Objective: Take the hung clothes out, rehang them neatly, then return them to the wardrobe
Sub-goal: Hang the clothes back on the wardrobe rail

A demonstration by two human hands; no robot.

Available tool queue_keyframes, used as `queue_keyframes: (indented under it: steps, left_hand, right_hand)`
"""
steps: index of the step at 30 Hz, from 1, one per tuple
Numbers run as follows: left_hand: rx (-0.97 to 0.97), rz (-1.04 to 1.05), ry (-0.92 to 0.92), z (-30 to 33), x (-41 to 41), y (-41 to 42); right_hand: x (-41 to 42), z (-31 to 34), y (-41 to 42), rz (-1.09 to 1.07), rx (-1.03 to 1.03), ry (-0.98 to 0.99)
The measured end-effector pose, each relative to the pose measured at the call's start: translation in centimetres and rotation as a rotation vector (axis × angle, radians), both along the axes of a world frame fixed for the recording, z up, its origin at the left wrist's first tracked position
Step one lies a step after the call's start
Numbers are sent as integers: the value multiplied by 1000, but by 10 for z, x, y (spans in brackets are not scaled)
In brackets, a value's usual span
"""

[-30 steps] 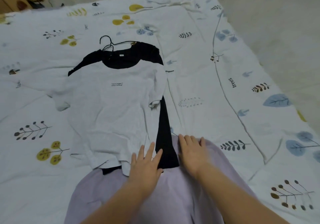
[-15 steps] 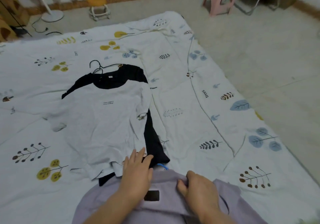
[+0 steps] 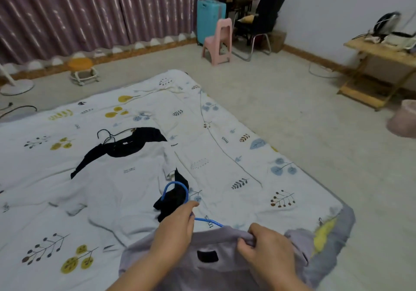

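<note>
Lilac cloth, the collar of a lilac shirt (image 3: 216,266), is bunched in the curled fingers (image 3: 246,242) of the right hand (image 3: 266,249). The left hand (image 3: 174,234) pinches the neck of a blue hanger (image 3: 177,191), whose arm runs under the collar edge between the two hands. Just beyond the left fingertips lies a black garment (image 3: 173,200); the hook could snag it and drag it along. A tug on the collar could also slip the shoulder off the hanger. Farther out, a white T-shirt (image 3: 112,178) covers another black top on a black hanger (image 3: 108,134), all on a leaf-printed bed (image 3: 225,115). Beyond are tiled floor, purple curtains (image 3: 90,9) and a pink chair (image 3: 219,41).
</note>
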State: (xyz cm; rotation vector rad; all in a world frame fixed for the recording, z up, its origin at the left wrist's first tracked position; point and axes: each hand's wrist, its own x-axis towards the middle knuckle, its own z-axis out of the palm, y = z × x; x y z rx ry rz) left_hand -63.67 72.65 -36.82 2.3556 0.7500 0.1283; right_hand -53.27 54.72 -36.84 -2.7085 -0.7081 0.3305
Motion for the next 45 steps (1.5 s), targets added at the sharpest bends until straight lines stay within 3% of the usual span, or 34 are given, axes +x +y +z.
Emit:
queue_keyframes:
  steps: [9,20,27,31,33,36,40,45]
  left_hand:
    - [-91,-169,-307,110,-1,-65]
    - [-126,-559,-604,229,20,-229]
    - [8,-864,-905,303,8,-348]
    - [-35,-909,-1037,326,-5,-403]
    - [64,-888,-1109,334,-5,-421]
    - [227,-881,-1025,336,7,-438]
    - [214,-1126,-778,330,21,-457]
    - [185,-1308,-820,332,8,-487]
  right_hand:
    - [-16,110,-77,-31,212,-135]
    - [-39,223,-253,-165,205,-258]
    - [-109,288,-384,-403,454,-449]
    - [-149,314,-445,-531,536,-527]
    - [-170,324,-471,-608,571,-547]
    - [-200,335,-500,-717,589,-573]
    - [-240,344,-522,-865,573,-662]
    - [-295,344,-522,-1061,558,-741]
